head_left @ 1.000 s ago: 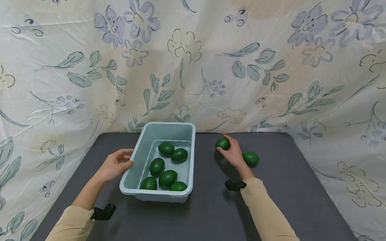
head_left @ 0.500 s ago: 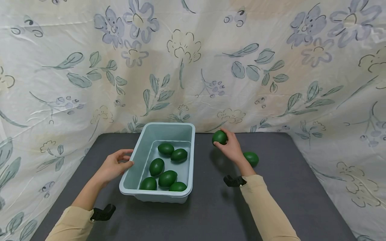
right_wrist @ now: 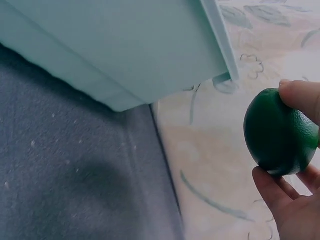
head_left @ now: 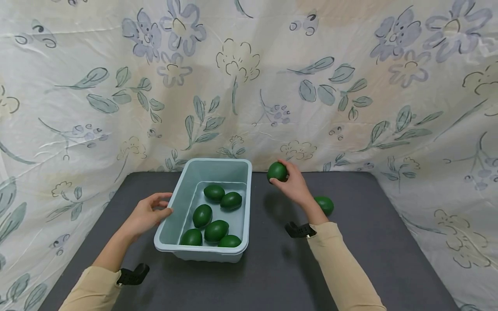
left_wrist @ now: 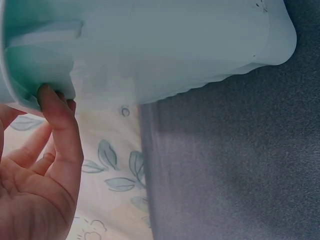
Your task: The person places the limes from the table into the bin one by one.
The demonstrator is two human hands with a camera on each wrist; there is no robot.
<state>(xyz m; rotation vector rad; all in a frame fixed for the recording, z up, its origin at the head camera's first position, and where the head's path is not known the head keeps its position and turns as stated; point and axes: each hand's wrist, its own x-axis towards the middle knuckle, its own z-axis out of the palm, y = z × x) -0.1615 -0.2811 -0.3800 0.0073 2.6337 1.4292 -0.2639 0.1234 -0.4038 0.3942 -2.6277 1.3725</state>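
A dark green lime (head_left: pixel 277 171) is pinched between the thumb and fingers of my right hand (head_left: pixel 295 185), raised above the table to the right of the pale blue-green plastic bin (head_left: pixel 249 203). In the right wrist view the held lime (right_wrist: pixel 277 132) shows smooth, slightly dimpled skin, with the bin's outer wall (right_wrist: pixel 115 50) beyond it. My left hand (head_left: pixel 145 214) holds the bin's left rim; in the left wrist view its fingertips (left_wrist: pixel 46 92) lie right at the rim. Several limes (head_left: pixel 216 231) lie on the bin's floor.
Another lime (head_left: pixel 324 205) lies on the dark grey table (head_left: pixel 369 242), partly behind my right wrist. A floral cloth (head_left: pixel 241 86) hangs behind and beside the table. Each wrist wears a black strap (head_left: pixel 300 230).
My right hand has lifted the lime and carried it up and leftward, toward the bin, away from the other lime on the table. The left hand and the bin stay in place.
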